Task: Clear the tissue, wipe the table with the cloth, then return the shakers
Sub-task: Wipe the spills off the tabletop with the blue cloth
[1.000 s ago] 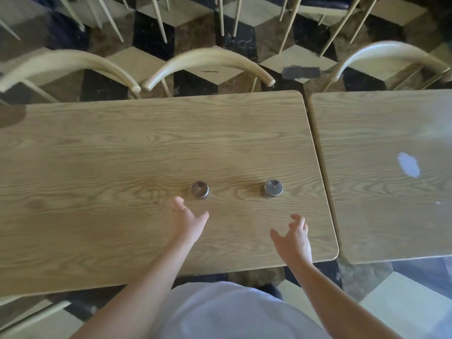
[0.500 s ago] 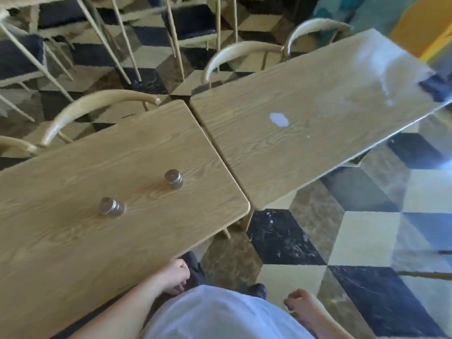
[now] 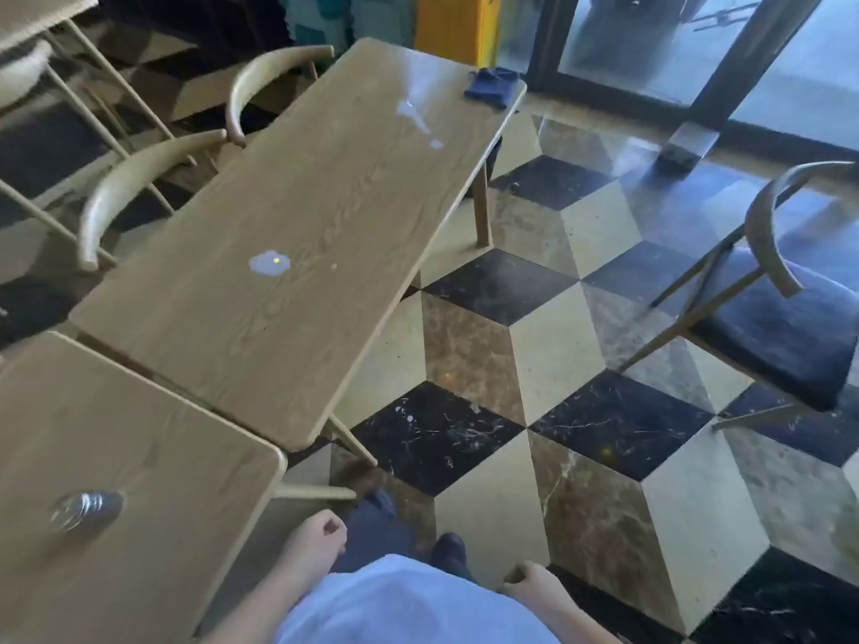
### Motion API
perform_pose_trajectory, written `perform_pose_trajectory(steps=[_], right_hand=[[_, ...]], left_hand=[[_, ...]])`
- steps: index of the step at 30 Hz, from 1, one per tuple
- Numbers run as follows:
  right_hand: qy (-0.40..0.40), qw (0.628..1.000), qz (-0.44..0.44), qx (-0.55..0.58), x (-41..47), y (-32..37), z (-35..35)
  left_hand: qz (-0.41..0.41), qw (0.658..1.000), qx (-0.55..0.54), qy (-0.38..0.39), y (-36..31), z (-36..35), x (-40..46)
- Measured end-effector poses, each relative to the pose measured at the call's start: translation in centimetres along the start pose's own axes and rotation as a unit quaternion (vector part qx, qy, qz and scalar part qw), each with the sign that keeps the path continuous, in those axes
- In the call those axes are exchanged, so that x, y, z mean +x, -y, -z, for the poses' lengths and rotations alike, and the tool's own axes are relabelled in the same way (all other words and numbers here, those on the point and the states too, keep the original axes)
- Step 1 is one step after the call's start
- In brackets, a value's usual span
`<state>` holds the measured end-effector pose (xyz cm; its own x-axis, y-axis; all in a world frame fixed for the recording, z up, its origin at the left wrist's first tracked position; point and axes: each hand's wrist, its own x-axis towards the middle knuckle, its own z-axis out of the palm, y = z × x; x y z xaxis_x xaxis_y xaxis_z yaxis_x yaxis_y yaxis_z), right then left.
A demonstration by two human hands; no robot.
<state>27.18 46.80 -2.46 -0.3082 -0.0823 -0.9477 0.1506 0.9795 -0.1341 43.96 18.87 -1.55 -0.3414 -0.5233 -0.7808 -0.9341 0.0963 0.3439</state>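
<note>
No brand, label or writing can be read anywhere in view. At the left, one shaker [image 3: 86, 508] stands on the near counter [image 3: 139, 457], toward its front edge; motion blur smears it, so its cap and any marks cannot be made out, and the counter itself is cut off by the left and bottom borders. The left hand [image 3: 313, 546] hangs just off that counter's right front corner, fingers loosely curled and holding nothing. A second, longer counter [image 3: 302, 234] runs away diagonally, its long axis pointing from the near left to the far right. A white patch [image 3: 269, 263] lies near the middle of this counter, and more pale smears [image 3: 416, 118] sit further along toward its far end; whether these are tissue or spill is hard to tell. A dark blue cloth [image 3: 492, 86] lies crumpled at the far right corner, touching the edge. The right hand [image 3: 530, 585] hangs low over the tiled floor [image 3: 581, 411], fingers loosely curled, nothing in them. A chair [image 3: 785, 290] stands at the right, partly cut off
</note>
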Motion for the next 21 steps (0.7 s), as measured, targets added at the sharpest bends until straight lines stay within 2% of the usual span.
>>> perform_pose_trajectory(steps=[9,13,16,21], right_hand=[[-0.011,0.997,-0.034,0.069,4.4,2.2,8.8],[-0.059,0.995,-0.042,0.075,3.2,5.1,14.0],[-0.117,0.99,-0.017,0.076,3.6,7.4,17.4],[-0.171,0.98,-0.041,0.093,5.3,10.5,20.7]], left_hand=[[-0.051,0.984,0.151,0.081,-13.6,1.9,9.1],[-0.084,0.968,0.218,0.087,-19.6,3.8,13.7],[-0.109,0.965,0.201,0.13,-23.8,4.7,15.6],[-0.112,0.963,0.201,0.14,-27.9,5.6,19.5]])
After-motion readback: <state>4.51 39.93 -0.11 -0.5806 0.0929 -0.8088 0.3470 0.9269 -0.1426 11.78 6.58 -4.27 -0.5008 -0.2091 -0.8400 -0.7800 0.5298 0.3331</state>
